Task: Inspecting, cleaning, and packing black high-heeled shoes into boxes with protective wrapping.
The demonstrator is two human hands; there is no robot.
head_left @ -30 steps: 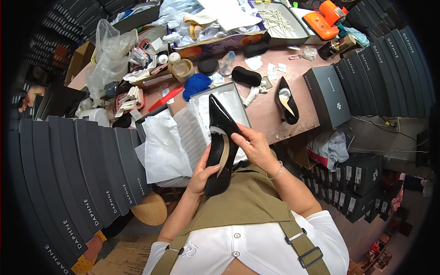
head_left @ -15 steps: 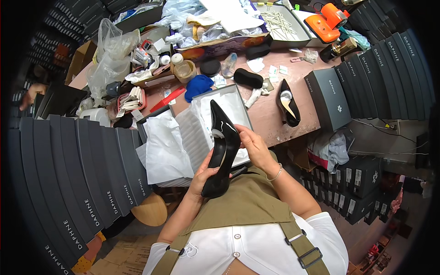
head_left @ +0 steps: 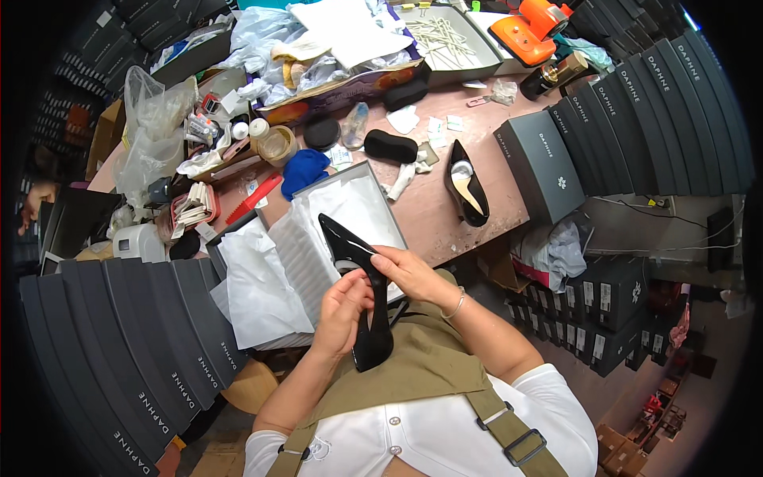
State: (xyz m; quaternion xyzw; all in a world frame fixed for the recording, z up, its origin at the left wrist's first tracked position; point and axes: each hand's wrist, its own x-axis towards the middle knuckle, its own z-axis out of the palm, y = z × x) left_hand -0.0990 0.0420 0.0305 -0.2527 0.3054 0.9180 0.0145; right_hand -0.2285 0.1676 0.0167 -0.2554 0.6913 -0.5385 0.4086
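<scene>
I hold a glossy black high-heeled shoe (head_left: pixel 367 318) in front of my body, its sole facing up and its toe pointing toward me. My left hand (head_left: pixel 343 308) grips the shoe from the left side near its middle. My right hand (head_left: pixel 407 270) clasps it from the right, fingers over the heel part. Just beyond the shoe lies an open shoe box (head_left: pixel 314 238) lined with white tissue paper (head_left: pixel 258 286). A second black high-heeled shoe (head_left: pixel 466 184) lies on the pink table (head_left: pixel 441 230) to the right.
Dark shoe boxes are stacked at the left (head_left: pixel 119 334) and right (head_left: pixel 660 95). A closed grey box (head_left: pixel 544 163) sits on the table's right end. The far side holds clutter: a blue cloth (head_left: pixel 303 170), a red tool (head_left: pixel 256 199), an orange device (head_left: pixel 531 28), plastic bags, a tray.
The shoe has dropped lower and closer to my body, with its toe swung toward me. Both hands have kept their hold on it.
</scene>
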